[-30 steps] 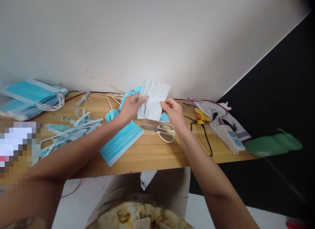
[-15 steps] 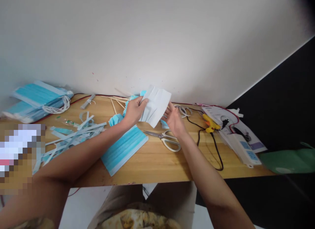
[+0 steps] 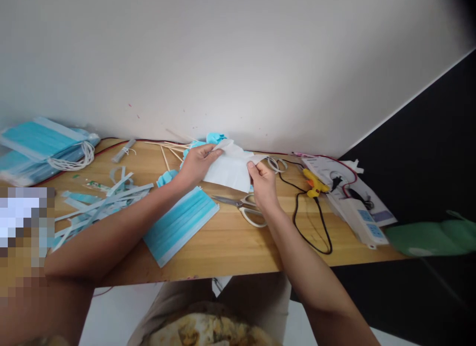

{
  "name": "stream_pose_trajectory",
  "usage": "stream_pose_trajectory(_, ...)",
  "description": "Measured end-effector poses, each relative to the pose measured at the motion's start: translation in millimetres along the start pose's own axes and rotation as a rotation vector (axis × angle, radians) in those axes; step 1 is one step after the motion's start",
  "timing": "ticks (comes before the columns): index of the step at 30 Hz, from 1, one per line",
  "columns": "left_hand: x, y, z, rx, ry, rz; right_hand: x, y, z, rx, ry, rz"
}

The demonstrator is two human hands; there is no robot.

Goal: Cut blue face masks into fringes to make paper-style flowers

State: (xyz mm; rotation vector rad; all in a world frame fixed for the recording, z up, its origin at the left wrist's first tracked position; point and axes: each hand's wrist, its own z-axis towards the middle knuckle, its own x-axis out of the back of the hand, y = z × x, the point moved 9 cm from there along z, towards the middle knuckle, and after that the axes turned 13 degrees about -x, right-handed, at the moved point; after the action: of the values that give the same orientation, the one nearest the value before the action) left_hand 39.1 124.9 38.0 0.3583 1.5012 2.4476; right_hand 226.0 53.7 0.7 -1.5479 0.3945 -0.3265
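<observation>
Between my hands a white sheet of face-mask fabric [image 3: 230, 168] is held spread above the table. My left hand [image 3: 199, 163] pinches its left edge with thumb and fingers. At the right edge, my right hand [image 3: 263, 181] is closed on the fabric, thumb on top. Below the sheet lie open scissors [image 3: 243, 204] with pale handles, blades pointing left. A flat blue pleated face mask [image 3: 182, 224] rests near the table's front edge. Blue crumpled fabric pieces [image 3: 215, 138] and thin wooden sticks [image 3: 165, 157] show behind and beside my left hand, partly hidden.
Cut blue and white strips [image 3: 107, 202] are heaped on the left. A stack of masks [image 3: 44, 143] lies at the back left. On the right are a yellow glue gun [image 3: 315, 183] with a looping black cord, a power strip [image 3: 364, 224] and a green bottle-like object [image 3: 431, 237].
My right hand has gone from loosely open beside the sheet to gripping its right edge. The white fabric is now lower and stretched wider between both hands. The view has shifted slightly.
</observation>
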Motion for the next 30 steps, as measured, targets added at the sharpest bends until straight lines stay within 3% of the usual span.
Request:
stream_pose_trajectory(6,-8.8,10,-10,-0.050,0.039,0.010,0,4,-3,0.070,0.087,-0.056)
stream_pose_trajectory(11,-7.5,-9,-14,0.093,0.090,-0.123,0,-4,-9,0.159,0.152,-0.194)
stream_pose_trajectory(15,-8.6,-22,-11,0.165,-0.001,-0.145,1,-1,-6,0.130,0.103,-0.148)
stream_pose_trajectory(23,-13.7,-21,-8,0.170,-0.200,-0.102,7,5,1,0.090,0.099,-0.105)
stream_pose_trajectory(30,-8.4,-12,-3,0.164,-0.151,-0.282,-5,-8,-2,0.021,-0.095,0.100)
